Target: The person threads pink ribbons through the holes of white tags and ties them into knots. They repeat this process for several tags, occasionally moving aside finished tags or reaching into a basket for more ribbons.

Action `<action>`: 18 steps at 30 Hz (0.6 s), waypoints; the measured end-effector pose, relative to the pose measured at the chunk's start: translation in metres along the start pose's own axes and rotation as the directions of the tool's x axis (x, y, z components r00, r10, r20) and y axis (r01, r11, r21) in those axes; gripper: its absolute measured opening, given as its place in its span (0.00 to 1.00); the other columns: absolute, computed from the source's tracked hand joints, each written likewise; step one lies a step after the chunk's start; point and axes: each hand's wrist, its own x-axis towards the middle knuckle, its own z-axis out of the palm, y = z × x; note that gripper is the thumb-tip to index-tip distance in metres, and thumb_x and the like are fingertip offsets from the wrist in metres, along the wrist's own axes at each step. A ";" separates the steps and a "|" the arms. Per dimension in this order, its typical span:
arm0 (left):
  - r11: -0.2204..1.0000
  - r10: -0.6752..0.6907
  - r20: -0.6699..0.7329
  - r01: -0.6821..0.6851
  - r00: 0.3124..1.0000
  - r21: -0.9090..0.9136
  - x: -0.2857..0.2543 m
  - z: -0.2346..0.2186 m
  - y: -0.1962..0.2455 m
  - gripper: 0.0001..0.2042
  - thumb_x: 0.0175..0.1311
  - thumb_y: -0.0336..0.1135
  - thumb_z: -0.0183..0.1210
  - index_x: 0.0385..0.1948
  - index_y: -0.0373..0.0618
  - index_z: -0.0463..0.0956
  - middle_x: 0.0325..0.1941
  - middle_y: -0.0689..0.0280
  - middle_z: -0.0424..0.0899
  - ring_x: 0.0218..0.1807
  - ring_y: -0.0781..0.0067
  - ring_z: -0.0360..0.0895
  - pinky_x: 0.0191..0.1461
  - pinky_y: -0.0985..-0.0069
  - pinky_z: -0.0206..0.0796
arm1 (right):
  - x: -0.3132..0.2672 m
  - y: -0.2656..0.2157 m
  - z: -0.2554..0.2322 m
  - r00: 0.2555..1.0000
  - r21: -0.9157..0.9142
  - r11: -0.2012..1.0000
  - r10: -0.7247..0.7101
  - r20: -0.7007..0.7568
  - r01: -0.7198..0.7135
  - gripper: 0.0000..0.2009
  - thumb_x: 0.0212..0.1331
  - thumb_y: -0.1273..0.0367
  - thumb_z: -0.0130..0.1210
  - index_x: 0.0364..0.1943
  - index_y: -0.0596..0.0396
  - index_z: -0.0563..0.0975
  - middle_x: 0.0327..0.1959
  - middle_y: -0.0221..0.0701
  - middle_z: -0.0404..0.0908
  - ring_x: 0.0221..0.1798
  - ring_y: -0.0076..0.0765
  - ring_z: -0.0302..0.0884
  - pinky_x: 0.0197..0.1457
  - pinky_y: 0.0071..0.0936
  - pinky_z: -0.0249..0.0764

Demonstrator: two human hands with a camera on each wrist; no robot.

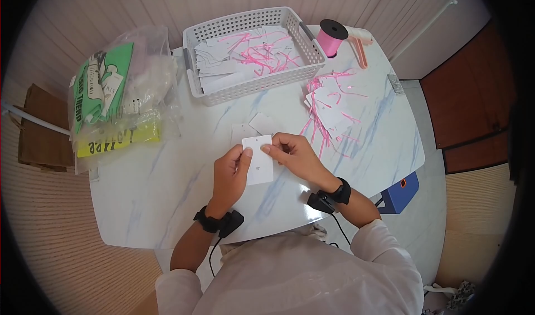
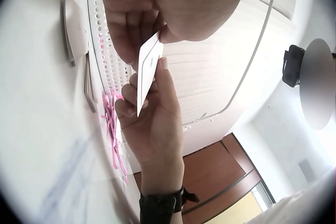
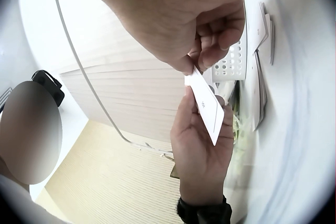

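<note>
A white hang tag (image 1: 259, 170) with a small hole at its top is held upright between both hands over the table. My left hand (image 1: 229, 173) pinches its left edge, thumb on the printed face. My right hand (image 1: 296, 154) grips the upper right corner, its thumb also flat on the front. From the side, in the right wrist view, the tag (image 3: 207, 106) looks thin and tilted, with fingers behind it. Just beyond the hands lie two small piles of white tags, a left pile (image 1: 239, 131) and a right pile (image 1: 262, 122).
A white perforated basket (image 1: 262, 86) holds tags with pink ribbons. Right of it stand a pink ribbon spool (image 1: 330, 43) and orange-handled scissors (image 1: 361, 56). Ribboned tags (image 1: 332, 111) lie heaped at right. Plastic bags (image 1: 147, 97) crowd the marble-patterned table's (image 1: 150, 203) left side.
</note>
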 end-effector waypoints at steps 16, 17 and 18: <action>1.000 0.013 -0.038 -0.012 0.999 0.025 -0.002 0.000 0.006 0.13 0.70 0.36 0.50 0.29 0.34 0.76 0.17 0.72 0.71 0.22 0.88 0.62 0.25 0.83 0.56 | -0.002 -0.003 0.000 0.999 -0.019 0.999 -0.028 0.027 0.028 0.13 0.61 0.66 0.59 0.22 0.57 0.72 0.15 0.16 0.60 0.20 0.12 0.52 0.22 0.18 0.50; 0.999 0.024 -0.037 -0.022 0.999 0.034 -0.002 0.000 0.008 0.13 0.70 0.36 0.50 0.29 0.35 0.75 0.17 0.72 0.71 0.22 0.88 0.62 0.25 0.83 0.55 | -0.002 -0.003 0.000 0.999 -0.019 0.999 -0.034 0.026 0.034 0.13 0.60 0.66 0.59 0.22 0.57 0.72 0.15 0.16 0.60 0.20 0.12 0.51 0.22 0.18 0.50; 0.999 0.024 -0.037 -0.022 0.999 0.034 -0.002 0.001 0.008 0.13 0.70 0.36 0.50 0.29 0.35 0.75 0.17 0.72 0.71 0.22 0.88 0.62 0.25 0.83 0.55 | -0.002 -0.003 0.000 0.999 -0.019 0.999 -0.034 0.025 0.034 0.13 0.60 0.66 0.59 0.22 0.57 0.72 0.15 0.16 0.60 0.20 0.12 0.51 0.22 0.18 0.50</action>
